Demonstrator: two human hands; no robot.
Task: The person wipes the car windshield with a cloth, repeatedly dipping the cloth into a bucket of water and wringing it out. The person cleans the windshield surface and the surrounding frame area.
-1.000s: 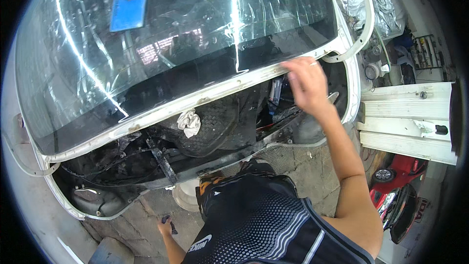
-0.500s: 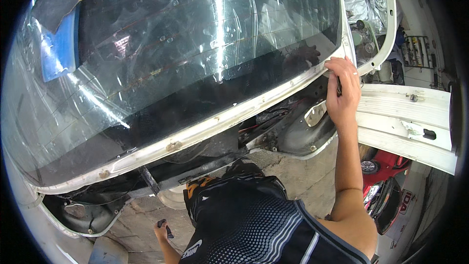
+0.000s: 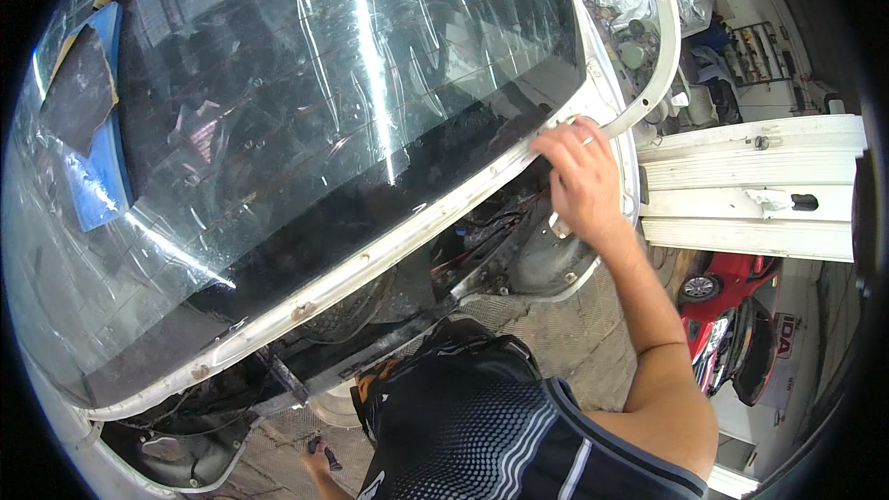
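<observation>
A car's large glass window point(image 3: 306, 111) fills the upper left, edged below by a white metal rim point(image 3: 347, 282) with brownish patches. My right hand point(image 3: 585, 181) is at this rim near its right-hand corner. Its fingers are bent and held together, with the tips on the metal; whatever they may pinch is hidden. A ring shows on one finger. Low down, beside my body, my left hand point(image 3: 318, 459) is closed round a small dark object point(image 3: 329, 454), too small to name. It hangs apart from the car, above the floor.
Below the rim lies an open dark bay point(image 3: 407, 287) with wires. A blue block point(image 3: 97, 190) and dark sheets with tan edges lie on the glass. At right are a curved white bar point(image 3: 665, 46), a ribbed white panel point(image 3: 741, 167) and a red car point(image 3: 732, 278).
My right hand has moved left along the rim, its fingers turning leftward. The view has shifted and tilted. My left hand still holds the small dark object low down.
</observation>
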